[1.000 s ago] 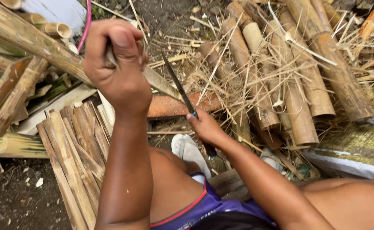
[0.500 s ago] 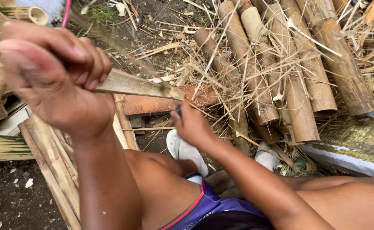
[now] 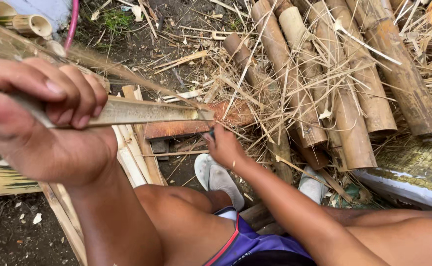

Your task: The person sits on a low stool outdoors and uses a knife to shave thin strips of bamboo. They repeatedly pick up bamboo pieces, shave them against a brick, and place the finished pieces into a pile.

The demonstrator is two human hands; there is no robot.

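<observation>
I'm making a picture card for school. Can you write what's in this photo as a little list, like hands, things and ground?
left hand: fist closed around a flat bamboo strip, close to the camera
right hand: lower down at the strip's far end, gripping a tool that is mostly hidden
bamboo poles: a brown pile lying side by side, upper right
split bamboo slats: stacked under the left hand
ground: dark soil with dry shavings
clothing: purple shorts, pale shoes
</observation>
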